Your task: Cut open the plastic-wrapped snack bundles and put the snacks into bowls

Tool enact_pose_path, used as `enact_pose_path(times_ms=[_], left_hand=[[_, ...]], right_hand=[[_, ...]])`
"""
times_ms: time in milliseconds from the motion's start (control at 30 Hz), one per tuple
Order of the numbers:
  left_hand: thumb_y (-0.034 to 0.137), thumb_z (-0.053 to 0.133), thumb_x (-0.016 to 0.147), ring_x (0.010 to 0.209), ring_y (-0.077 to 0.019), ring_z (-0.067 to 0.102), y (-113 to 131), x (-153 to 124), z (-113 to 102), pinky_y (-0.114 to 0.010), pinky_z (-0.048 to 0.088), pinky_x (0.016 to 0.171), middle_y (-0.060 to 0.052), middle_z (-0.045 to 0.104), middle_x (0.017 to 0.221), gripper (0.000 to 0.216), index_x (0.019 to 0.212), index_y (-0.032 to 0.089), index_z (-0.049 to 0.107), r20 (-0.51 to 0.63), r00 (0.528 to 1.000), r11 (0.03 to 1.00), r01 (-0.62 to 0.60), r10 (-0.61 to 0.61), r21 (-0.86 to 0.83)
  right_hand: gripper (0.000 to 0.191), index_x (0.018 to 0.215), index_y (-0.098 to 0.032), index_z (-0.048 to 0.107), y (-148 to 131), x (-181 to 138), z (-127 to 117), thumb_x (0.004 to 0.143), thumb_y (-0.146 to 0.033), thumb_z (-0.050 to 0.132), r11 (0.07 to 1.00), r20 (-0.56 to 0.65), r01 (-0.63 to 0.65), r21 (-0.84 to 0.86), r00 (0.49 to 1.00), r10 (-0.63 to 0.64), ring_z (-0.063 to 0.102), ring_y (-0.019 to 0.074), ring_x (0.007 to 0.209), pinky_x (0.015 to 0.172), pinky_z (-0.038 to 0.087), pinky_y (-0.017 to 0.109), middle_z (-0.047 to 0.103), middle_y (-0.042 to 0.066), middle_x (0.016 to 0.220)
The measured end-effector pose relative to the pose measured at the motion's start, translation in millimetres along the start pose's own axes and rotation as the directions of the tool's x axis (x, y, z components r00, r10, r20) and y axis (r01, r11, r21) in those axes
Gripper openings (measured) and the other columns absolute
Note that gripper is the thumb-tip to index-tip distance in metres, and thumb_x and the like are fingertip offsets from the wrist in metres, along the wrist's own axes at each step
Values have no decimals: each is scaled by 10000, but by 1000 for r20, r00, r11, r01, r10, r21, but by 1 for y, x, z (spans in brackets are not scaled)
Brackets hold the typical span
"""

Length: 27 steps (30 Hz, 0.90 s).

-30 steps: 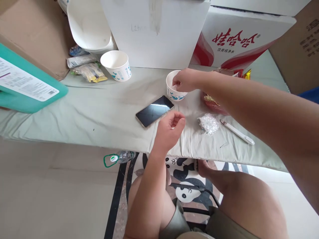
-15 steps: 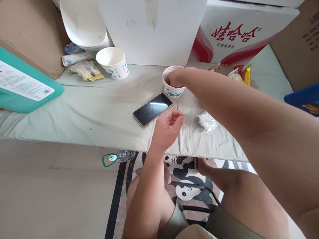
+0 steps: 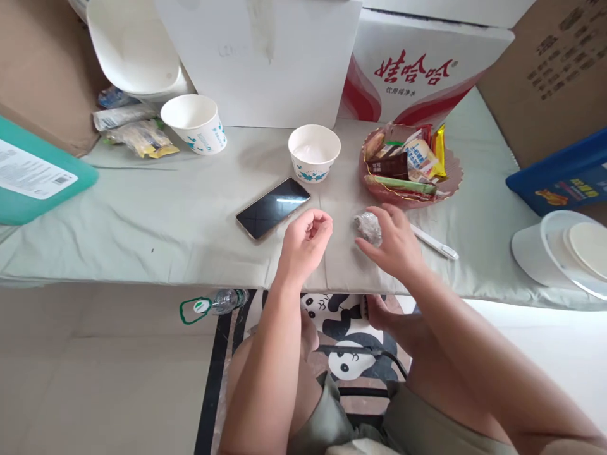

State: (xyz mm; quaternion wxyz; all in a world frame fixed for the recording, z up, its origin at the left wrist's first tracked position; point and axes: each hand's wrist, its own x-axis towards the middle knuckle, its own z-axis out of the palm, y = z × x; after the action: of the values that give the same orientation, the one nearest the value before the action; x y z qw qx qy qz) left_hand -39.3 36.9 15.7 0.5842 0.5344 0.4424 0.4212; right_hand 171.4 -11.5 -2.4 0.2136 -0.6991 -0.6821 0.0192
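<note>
My right hand (image 3: pixel 397 245) is open beside a crumpled ball of clear plastic wrap (image 3: pixel 368 227), thumb and fingers spread at its right side; I cannot tell whether they touch it. My left hand (image 3: pixel 306 246) is closed above the cloth, fingers curled toward the thumb. Whatever it may hold is hidden. Just behind it lies a dark-screened phone (image 3: pixel 272 208). A white paper bowl with blue print (image 3: pixel 314 155) stands upright beyond both hands. Right of that bowl is a pink scalloped bowl (image 3: pixel 450 189) filled with wrapped snacks (image 3: pixel 408 164).
A white stick-like object (image 3: pixel 435 242) lies right of my right hand. A second paper bowl (image 3: pixel 194 124) and several packets (image 3: pixel 137 129) are at the left. White boxes (image 3: pixel 412 82) line the back. A teal container (image 3: pixel 42 170) and a white tub (image 3: pixel 545 253) flank the cloth-covered surface (image 3: pixel 190 208).
My right hand has come out of the middle paper bowl and moved toward me to the plastic ball. My left hand stays curled. The view has shifted right, revealing the snack bowl.
</note>
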Motion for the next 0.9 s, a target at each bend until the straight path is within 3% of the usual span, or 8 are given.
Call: enact_pose_path(times_ms=[100, 267, 400, 533, 600, 667, 800, 900], left_hand=[[314, 693, 845, 689, -122, 558, -6, 0, 18, -258, 451, 650, 4, 636, 786, 128, 861, 190, 663, 50, 995, 996, 84, -85, 22], [373, 862, 778, 1020, -184, 700, -19, -6, 54, -298, 544, 892, -74, 715, 1193, 547, 1237, 214, 610, 269, 948, 958, 224, -172, -177], [347, 861, 779, 946, -159, 696, -29, -6, 65, -286, 550, 862, -23, 717, 1109, 540, 1244, 258, 599, 232, 956, 932, 238, -177, -272], [340, 878, 723, 877, -193, 748, -28, -1, 62, -325, 586, 805, -20, 730, 1064, 598, 1236, 264, 579, 199, 935, 861, 349, -294, -369], [356, 882, 710, 809, -192, 761, -26, 1, 62, -327, 592, 781, -17, 738, 1022, 614, 1232, 258, 573, 214, 926, 838, 373, -310, -398], [389, 878, 715, 784, -190, 767, -25, 3, 64, -314, 588, 751, -20, 747, 1023, 613, 1230, 256, 574, 227, 924, 828, 378, -309, -413], [494, 829, 782, 893, -220, 779, -29, 4, 69, -327, 601, 788, -42, 755, 1066, 555, 1219, 253, 588, 242, 918, 815, 392, -315, -427], [539, 802, 822, 957, -220, 759, -33, 4, 71, -330, 601, 825, -51, 758, 1106, 538, 1238, 260, 604, 260, 916, 840, 388, -305, -380]], right_hand=[[412, 1310, -227, 615, 15, -15, 21, 901, -280, 607, 993, 16, -30, 111, 999, 28, 677, 345, 1186, 1044, 539, 522, 703, 162, 1282], [327, 1146, -251, 532, 7, -24, 7, 875, -374, 670, 920, -215, 109, 376, 976, -28, 670, 307, 1140, 965, 564, 489, 667, 143, 1201], [319, 1204, -258, 567, 20, -33, -10, 927, -405, 625, 847, -147, 246, 471, 969, -200, 670, 299, 1188, 995, 563, 490, 671, 136, 1264], [244, 1161, -246, 646, 64, -33, -14, 937, -324, 593, 983, -181, -95, 159, 976, 123, 680, 344, 1116, 974, 548, 538, 721, 149, 1193], [262, 1144, -222, 693, 86, -34, -14, 928, -341, 604, 967, -148, -253, -33, 958, 246, 671, 385, 1089, 933, 539, 571, 718, 177, 1202], [250, 1067, -208, 724, 99, -36, -15, 947, -378, 584, 949, -103, -295, -110, 953, 285, 666, 393, 1046, 893, 533, 566, 723, 187, 1164], [248, 998, -215, 702, 86, -41, -28, 952, -410, 556, 946, 26, -289, 146, 957, 288, 666, 288, 827, 773, 529, 433, 742, 128, 922], [283, 1003, -213, 666, 55, -43, -39, 963, -465, 546, 750, 307, -362, 554, 926, 220, 603, 182, 616, 620, 486, 316, 689, 36, 718]])
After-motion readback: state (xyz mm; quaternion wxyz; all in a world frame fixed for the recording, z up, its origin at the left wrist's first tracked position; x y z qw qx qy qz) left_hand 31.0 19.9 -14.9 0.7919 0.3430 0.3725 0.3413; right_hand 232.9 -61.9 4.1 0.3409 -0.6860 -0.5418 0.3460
